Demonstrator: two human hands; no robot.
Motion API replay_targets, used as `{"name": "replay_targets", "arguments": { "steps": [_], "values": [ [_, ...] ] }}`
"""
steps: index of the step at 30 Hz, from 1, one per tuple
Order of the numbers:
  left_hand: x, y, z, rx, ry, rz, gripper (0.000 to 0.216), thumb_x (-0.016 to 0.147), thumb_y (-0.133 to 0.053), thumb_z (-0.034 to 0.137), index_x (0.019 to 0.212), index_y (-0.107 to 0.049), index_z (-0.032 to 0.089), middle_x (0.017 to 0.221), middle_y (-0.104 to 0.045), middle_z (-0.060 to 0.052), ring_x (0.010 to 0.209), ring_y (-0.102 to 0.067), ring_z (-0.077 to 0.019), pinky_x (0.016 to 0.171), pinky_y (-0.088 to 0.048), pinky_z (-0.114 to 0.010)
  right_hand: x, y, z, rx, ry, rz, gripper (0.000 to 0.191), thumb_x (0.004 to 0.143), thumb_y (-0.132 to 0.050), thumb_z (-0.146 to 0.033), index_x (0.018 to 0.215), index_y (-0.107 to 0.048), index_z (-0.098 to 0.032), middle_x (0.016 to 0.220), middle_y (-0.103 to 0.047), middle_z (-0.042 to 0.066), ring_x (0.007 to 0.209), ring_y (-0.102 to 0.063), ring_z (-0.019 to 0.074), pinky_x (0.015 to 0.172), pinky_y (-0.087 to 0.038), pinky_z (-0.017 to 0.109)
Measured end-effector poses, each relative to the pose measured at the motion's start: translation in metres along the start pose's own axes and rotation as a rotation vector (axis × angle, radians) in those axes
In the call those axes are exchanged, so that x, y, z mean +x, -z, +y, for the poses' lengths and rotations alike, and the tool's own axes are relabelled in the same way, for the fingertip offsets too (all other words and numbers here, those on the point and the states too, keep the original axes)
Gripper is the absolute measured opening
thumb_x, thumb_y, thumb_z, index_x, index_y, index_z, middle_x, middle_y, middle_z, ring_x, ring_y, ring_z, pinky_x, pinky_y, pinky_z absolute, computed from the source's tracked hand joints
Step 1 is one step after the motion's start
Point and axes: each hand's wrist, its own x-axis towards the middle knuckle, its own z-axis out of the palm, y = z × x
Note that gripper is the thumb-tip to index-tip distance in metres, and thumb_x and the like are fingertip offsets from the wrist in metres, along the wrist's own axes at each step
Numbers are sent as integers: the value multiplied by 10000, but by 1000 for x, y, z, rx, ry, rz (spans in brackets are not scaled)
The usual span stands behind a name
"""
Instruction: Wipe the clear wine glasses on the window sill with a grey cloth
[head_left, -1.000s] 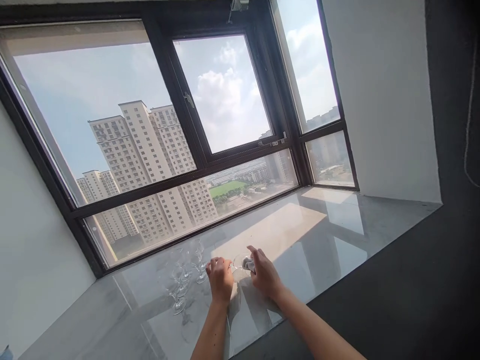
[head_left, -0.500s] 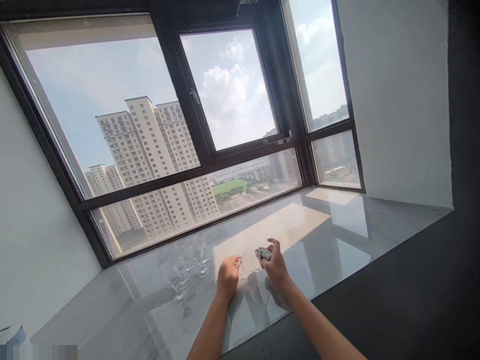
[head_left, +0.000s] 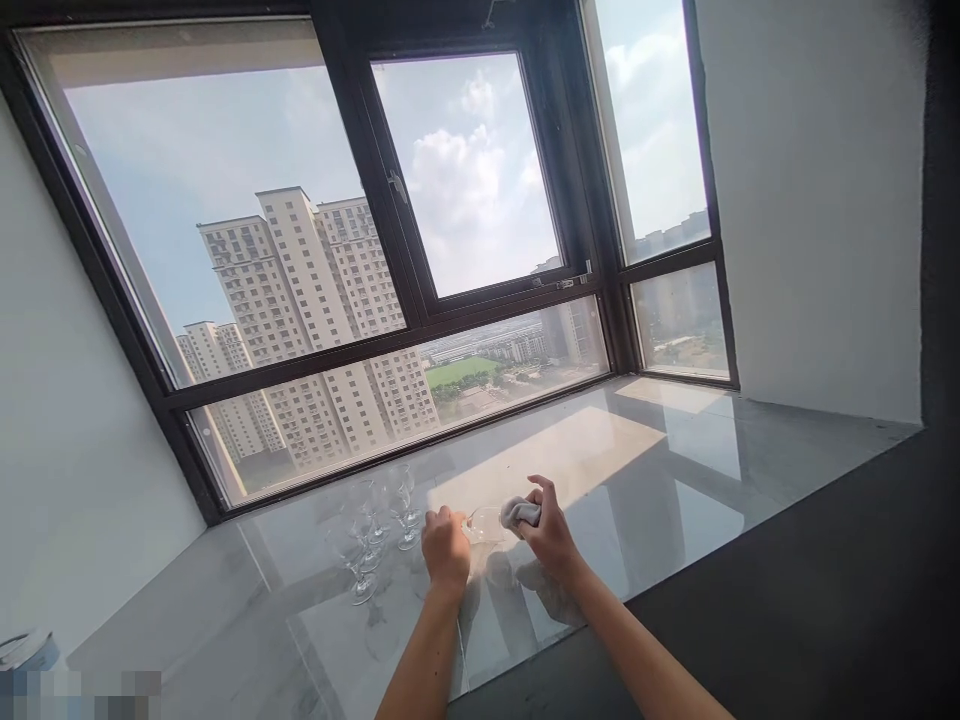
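We are holding a thin, breakable glass by its bowl in our left hand, while our right hand fingers are squeezing a soft cloth.

Left hand closed around clear wine glass, held above marble sill. Right hand pinches small grey cloth against glass rim. Cluster of empty stemmed glasses stands upright just left of hands, near dark window frame. Tower blocks visible outside.
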Motion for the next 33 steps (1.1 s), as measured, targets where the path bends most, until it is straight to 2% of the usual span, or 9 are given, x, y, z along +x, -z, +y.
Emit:
{"name": "replay_targets", "arguments": {
  "steps": [3, 5, 8, 15, 19, 26, 33],
  "values": [
    [0, -2, 2, -5, -14, -21, 375, 874, -423, 74, 948, -758, 225, 938, -654, -97, 962, -524, -266, 762, -373, -339, 0, -1, 3, -48, 6, -11, 624, 647, -533, -126, 1243, -375, -221, 745, -506, -48, 663, -521, 153, 676, -432, 298],
    [-2, -2, 4, -86, -95, -45, 337, 871, -451, 94, 974, -742, 230, 935, -659, -82, 958, -533, -252, 768, -383, -329, 0, -1, 7, -124, 11, -24, 632, 607, -499, -112, 1220, -399, -231, 753, -497, -57, 651, -510, 142, 668, -415, 282],
    [-4, -1, 5, -188, -206, -59, 246, 859, -504, 141, 910, -723, 241, 896, -662, -61, 931, -541, -234, 790, -395, -322, 0, 1, 12, -186, -34, -23, 630, 563, -458, -99, 1176, -421, -237, 727, -476, -73, 623, -486, 129, 639, -374, 257],
    [-3, 2, 1, -255, -234, -95, 219, 844, -512, 154, 823, -707, 251, 846, -664, -44, 911, -532, -229, 786, -389, -317, -1, 2, 6, 31, -145, -176, 590, 510, -449, -118, 1088, -473, -230, 671, -454, -85, 571, -430, 115, 554, -318, 229],
    [-2, 0, 5, -258, -248, -120, 212, 865, -502, 187, 826, -704, 239, 847, -668, -39, 887, -536, -214, 788, -375, -312, 2, 1, 4, 135, -170, -77, 607, 546, -464, -148, 1147, -441, -222, 697, -455, -78, 582, -433, 122, 548, -350, 231],
    [-4, -3, 14, -285, -251, -198, 213, 901, -485, 270, 732, -603, 215, 812, -655, -18, 832, -534, -185, 741, -346, -290, 5, 7, 2, -67, -151, 220, 556, 646, -519, -208, 1198, -458, -199, 721, -516, -49, 639, -508, 154, 628, -407, 267],
    [-4, -7, 16, -340, -173, -219, 229, 938, -407, 282, 763, -541, 220, 852, -637, -25, 878, -512, -200, 775, -358, -297, 6, 9, 2, -172, -155, 270, 538, 686, -504, -221, 1218, -428, -194, 778, -536, -17, 676, -555, 178, 647, -443, 285]
  ]
}}
